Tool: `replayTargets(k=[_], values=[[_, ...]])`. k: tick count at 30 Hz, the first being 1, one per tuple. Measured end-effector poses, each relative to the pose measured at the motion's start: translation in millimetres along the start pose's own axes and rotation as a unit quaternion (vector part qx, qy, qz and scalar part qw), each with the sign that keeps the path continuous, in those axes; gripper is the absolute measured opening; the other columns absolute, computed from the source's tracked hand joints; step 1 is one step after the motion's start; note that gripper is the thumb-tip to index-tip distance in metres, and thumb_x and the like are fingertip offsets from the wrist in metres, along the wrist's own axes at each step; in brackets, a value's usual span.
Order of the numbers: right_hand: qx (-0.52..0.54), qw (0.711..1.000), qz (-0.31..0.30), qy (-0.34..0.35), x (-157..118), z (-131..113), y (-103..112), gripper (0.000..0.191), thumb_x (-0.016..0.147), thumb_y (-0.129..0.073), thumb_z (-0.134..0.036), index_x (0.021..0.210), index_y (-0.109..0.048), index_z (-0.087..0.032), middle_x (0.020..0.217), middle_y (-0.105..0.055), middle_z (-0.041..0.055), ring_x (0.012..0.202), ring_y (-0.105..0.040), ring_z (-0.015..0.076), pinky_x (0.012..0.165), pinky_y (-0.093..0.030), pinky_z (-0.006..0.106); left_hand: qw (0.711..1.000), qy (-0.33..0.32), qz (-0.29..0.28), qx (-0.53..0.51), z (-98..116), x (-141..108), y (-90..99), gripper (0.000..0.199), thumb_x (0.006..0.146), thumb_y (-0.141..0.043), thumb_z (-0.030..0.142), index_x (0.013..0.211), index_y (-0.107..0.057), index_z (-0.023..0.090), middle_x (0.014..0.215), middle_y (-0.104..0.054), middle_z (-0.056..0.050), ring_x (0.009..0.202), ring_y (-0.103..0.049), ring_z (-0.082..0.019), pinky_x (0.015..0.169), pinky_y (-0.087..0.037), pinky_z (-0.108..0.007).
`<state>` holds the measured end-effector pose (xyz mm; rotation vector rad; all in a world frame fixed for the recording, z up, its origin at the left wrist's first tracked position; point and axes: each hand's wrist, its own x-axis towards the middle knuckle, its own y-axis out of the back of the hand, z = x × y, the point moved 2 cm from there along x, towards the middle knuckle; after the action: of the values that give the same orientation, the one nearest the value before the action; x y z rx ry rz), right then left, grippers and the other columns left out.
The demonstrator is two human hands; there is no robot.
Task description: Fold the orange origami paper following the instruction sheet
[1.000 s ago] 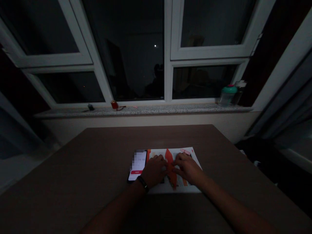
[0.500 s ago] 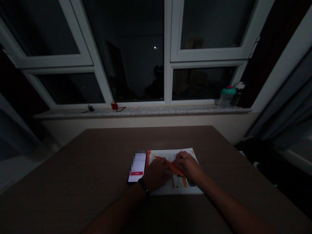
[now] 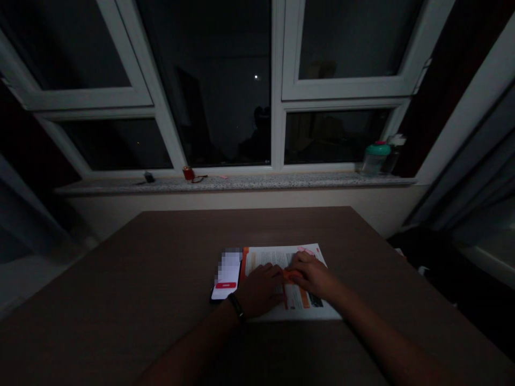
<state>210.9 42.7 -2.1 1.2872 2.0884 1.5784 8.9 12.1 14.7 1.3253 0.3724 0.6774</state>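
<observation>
A small piece of folded orange paper point(image 3: 292, 275) lies on a printed magazine or booklet point(image 3: 264, 255), mostly covered by my fingers. My left hand point(image 3: 260, 289), with a dark band on its wrist, rests over the page and presses its fingertips on the left end of the orange paper. From the other side, my right hand point(image 3: 313, 274) has its fingers curled down onto the paper's right part. Under my palms some of the print is hidden. A phone point(image 3: 228, 276) with a lit screen lies just left of the booklet.
The brown table point(image 3: 177, 257) reaches to the wall below the window. On the granite sill point(image 3: 249, 183) stand a small red jar point(image 3: 188, 172), a small dark item point(image 3: 148, 177), and a bottle with a teal lid point(image 3: 375, 158) beside another clear bottle point(image 3: 396, 153).
The orange paper's pointed left end, visible before, is now covered or folded in. My left fingers have flattened over it, and my right hand has shifted slightly right and down.
</observation>
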Motion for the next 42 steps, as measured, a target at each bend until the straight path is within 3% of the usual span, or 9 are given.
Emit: replayTargets(k=[8,12,19,25,33,39,42], values=[[0.035,0.995,0.049,-0.085,1,6,-9,0.017,0.087,-0.061,-0.021,0.101,-0.069,-0.019,0.100,-0.063,0.0086,0.104,-0.056,0.0238,0.093,-0.042,0.037,0.999,0.021,0.035,0.010,0,0,0.1,0.043,0.086,-0.069,0.034,0.125,-0.053,0.025,0.132,-0.051,-0.007,0.122,-0.045,-0.028,0.103,-0.036,-0.045],[0.075,0.987,0.072,-0.127,2,12,-13,0.014,0.082,-0.064,-0.018,0.095,-0.069,-0.018,0.095,-0.062,0.0066,0.097,-0.058,0.0221,0.089,-0.044,0.035,0.999,0.043,0.019,0.014,2,2,1.9,0.042,0.086,-0.069,0.034,0.124,-0.054,0.025,0.124,-0.054,-0.007,0.116,-0.048,-0.028,0.097,-0.041,-0.044],[0.142,0.971,0.075,-0.177,3,11,-12,0.018,0.075,-0.062,-0.013,0.091,-0.066,-0.019,0.075,-0.058,-0.0001,0.069,-0.056,0.0160,0.061,-0.042,0.026,0.999,0.044,0.014,0.008,5,4,-1.5,0.041,0.089,-0.065,0.038,0.124,-0.053,0.023,0.122,-0.055,-0.008,0.115,-0.049,-0.028,0.098,-0.039,-0.043],[0.184,0.965,0.101,-0.159,3,7,-11,0.013,0.077,-0.059,-0.016,0.089,-0.066,-0.019,0.073,-0.055,-0.0010,0.066,-0.054,0.0148,0.062,-0.043,0.026,0.999,0.046,0.018,0.002,5,4,-2.3,0.039,0.088,-0.066,0.037,0.122,-0.053,0.022,0.124,-0.056,-0.008,0.118,-0.047,-0.028,0.101,-0.038,-0.044],[0.203,0.960,0.161,-0.108,4,2,-6,0.006,0.079,-0.061,-0.019,0.080,-0.066,-0.020,0.087,-0.061,0.0033,0.086,-0.060,0.0190,0.077,-0.047,0.031,0.999,0.048,0.016,0.002,7,4,-2.9,0.043,0.089,-0.065,0.035,0.126,-0.049,0.021,0.128,-0.053,-0.009,0.118,-0.048,-0.027,0.101,-0.039,-0.043],[0.232,0.963,0.124,-0.052,5,-10,-7,0.008,0.084,-0.060,-0.021,0.081,-0.067,-0.021,0.085,-0.065,0.0032,0.085,-0.061,0.0186,0.078,-0.047,0.031,0.999,0.032,0.023,-0.008,6,4,-4.7,0.043,0.088,-0.067,0.035,0.125,-0.050,0.020,0.129,-0.054,-0.007,0.119,-0.047,-0.026,0.102,-0.038,-0.041],[0.249,0.960,0.104,-0.072,3,-10,-7,0.018,0.090,-0.051,-0.022,0.090,-0.069,-0.021,0.088,-0.069,0.0030,0.086,-0.064,0.0184,0.080,-0.048,0.031,0.999,0.040,0.035,-0.005,5,3,-4.3,0.036,0.090,-0.064,0.032,0.122,-0.052,0.021,0.127,-0.054,-0.007,0.116,-0.048,-0.026,0.100,-0.039,-0.041]])
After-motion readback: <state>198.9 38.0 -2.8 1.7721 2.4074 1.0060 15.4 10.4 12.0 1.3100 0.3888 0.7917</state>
